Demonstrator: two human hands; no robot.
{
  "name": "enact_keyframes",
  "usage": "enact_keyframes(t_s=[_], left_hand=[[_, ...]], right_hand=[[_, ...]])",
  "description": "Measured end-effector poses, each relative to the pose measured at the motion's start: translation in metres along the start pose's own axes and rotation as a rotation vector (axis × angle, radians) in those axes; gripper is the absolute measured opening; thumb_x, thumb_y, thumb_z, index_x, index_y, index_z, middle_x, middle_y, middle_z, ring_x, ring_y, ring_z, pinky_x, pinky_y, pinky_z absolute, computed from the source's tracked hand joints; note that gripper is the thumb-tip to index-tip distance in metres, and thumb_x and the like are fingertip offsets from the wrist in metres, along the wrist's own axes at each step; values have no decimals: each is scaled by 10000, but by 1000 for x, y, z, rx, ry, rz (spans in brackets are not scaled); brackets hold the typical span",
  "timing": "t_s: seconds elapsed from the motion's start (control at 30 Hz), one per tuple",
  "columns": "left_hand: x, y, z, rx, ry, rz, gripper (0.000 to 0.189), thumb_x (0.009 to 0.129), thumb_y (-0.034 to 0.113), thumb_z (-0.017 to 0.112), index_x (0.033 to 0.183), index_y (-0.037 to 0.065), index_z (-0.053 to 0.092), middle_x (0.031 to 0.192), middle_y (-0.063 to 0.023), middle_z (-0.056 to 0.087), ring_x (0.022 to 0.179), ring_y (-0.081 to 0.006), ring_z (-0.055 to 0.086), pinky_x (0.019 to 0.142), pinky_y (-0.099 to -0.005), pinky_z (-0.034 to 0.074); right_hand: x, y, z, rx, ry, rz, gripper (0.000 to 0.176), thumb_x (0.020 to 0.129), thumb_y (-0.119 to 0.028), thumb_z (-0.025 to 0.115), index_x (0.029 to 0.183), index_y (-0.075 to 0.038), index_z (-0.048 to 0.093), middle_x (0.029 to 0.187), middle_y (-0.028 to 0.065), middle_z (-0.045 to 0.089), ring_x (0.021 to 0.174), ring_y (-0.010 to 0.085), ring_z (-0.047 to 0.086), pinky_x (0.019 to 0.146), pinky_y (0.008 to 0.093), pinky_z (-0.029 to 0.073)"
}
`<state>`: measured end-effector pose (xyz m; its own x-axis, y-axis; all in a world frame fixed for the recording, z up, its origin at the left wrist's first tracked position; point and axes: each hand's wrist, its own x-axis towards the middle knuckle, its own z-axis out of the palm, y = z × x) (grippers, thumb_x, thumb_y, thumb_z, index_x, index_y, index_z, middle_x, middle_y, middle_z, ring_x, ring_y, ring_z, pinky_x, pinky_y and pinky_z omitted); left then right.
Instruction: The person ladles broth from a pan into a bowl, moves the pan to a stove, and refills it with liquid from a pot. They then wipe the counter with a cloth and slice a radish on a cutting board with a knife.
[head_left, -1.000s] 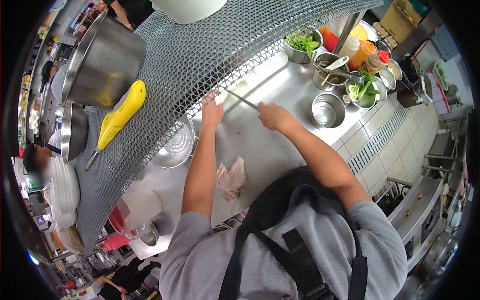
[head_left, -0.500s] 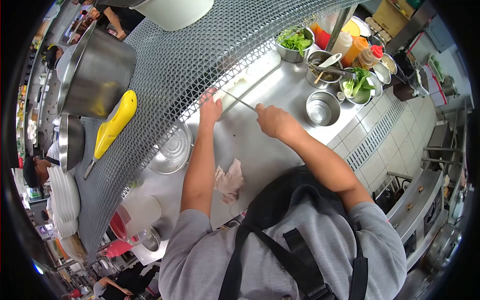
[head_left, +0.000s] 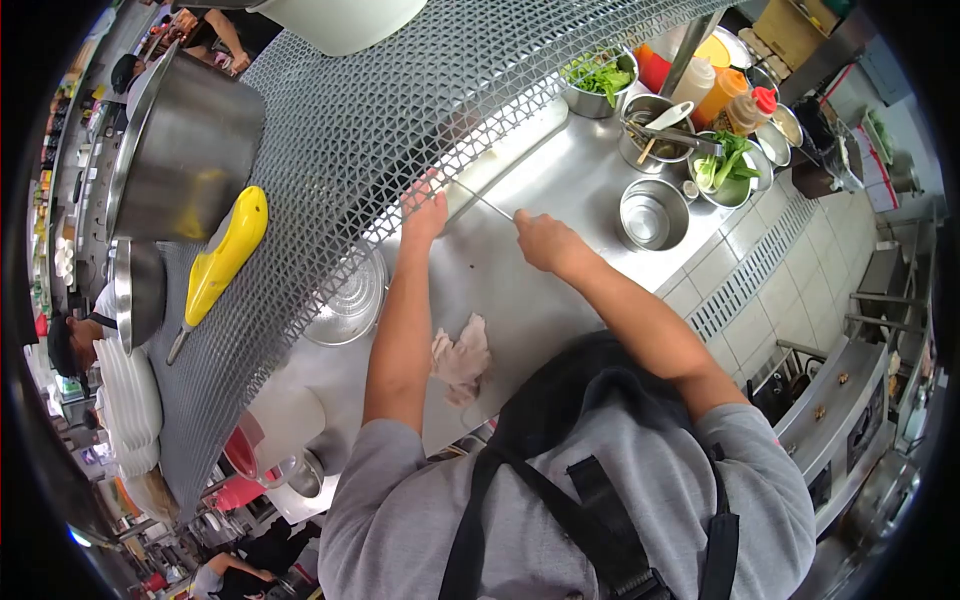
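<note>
My right hand (head_left: 548, 243) is closed around the handle of a knife (head_left: 488, 204), whose blade points toward my left hand. My left hand (head_left: 426, 212) rests at the near edge of a white cutting board (head_left: 530, 138), its fingers bent and partly hidden behind the mesh of the shelf. Whatever lies under those fingers cannot be made out. A small pale piece of food (head_left: 490, 156) shows on the board beyond the knife. On the steel counter below my hands lies a crumpled cloth (head_left: 461, 360).
A mesh-covered shelf (head_left: 330, 130) overhangs the board, carrying a steel pot (head_left: 190, 150), a yellow-handled tool (head_left: 228, 255) and stacked white plates (head_left: 128, 405). Right of the board stand a steel bowl (head_left: 653, 215), greens (head_left: 598, 72) and sauce bottles (head_left: 722, 95). Co-workers are at the left.
The view has shifted slightly. Less of the white food shows on the board beside my left hand. The knife stays in my right hand, almost in the same place.
</note>
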<state>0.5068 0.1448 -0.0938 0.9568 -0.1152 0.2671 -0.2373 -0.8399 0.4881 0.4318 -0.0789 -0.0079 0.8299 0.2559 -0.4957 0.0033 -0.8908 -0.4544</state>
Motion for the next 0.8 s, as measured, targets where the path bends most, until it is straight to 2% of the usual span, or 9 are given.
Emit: enact_keyframes(t_s=[0.07,0.1,0.2,0.33,0.4,0.47,0.67,0.8], left_hand=[[1,1,-1,-9,-2,-33,420,723,19,584,1127,110,515,1099,-152,494,1030,-377,471,915,-425,387],[0,0,0,44,61,29,421,718,22,587,1123,114,521,1097,-162,487,1018,-381,471,909,-431,390],[-4,-4,-1,55,66,51,418,719,24,591,1121,114,524,1107,-164,481,1021,-379,471,907,-429,393],[-4,-8,2,27,33,-66,399,732,12,602,1111,107,521,1121,-144,487,1044,-367,472,918,-418,387],[-4,-11,2,34,47,-24,395,734,8,604,1108,103,519,1121,-140,492,1049,-364,472,916,-419,391],[1,-12,5,40,59,27,391,736,3,606,1104,99,518,1122,-135,496,1053,-361,472,913,-419,394],[-1,-3,0,37,26,-69,387,744,6,610,1110,86,516,1118,-128,505,1060,-353,474,910,-412,400],[-3,-2,0,62,41,-35,383,746,8,609,1110,84,514,1114,-130,505,1057,-352,475,905,-414,402]], right_hand=[[10,1,5,-3,4,11,225,865,-43,379,1034,24,511,998,256,616,944,393,618,790,452,514],[9,-2,3,-3,3,33,226,863,-40,380,1035,23,513,1005,251,616,952,393,615,795,455,511],[1,-4,-10,0,35,-21,227,864,-43,383,1035,24,516,1009,242,618,961,390,613,802,452,508],[-27,-15,-28,3,32,-26,229,866,-46,382,1033,28,520,1011,241,619,960,388,614,802,446,510],[-35,-17,-29,-21,51,-19,226,869,-53,388,1033,29,519,1011,237,621,953,383,617,798,438,513],[-34,-17,-28,-24,48,-11,225,869,-56,390,1035,27,518,1012,236,621,952,382,618,797,437,514],[-32,-19,-23,-9,19,-15,223,874,-57,388,1043,24,508,1013,235,619,949,385,618,790,440,516],[-13,-13,-5,11,-11,7,212,876,-55,386,1037,24,499,1005,241,617,950,389,616,792,443,515]])
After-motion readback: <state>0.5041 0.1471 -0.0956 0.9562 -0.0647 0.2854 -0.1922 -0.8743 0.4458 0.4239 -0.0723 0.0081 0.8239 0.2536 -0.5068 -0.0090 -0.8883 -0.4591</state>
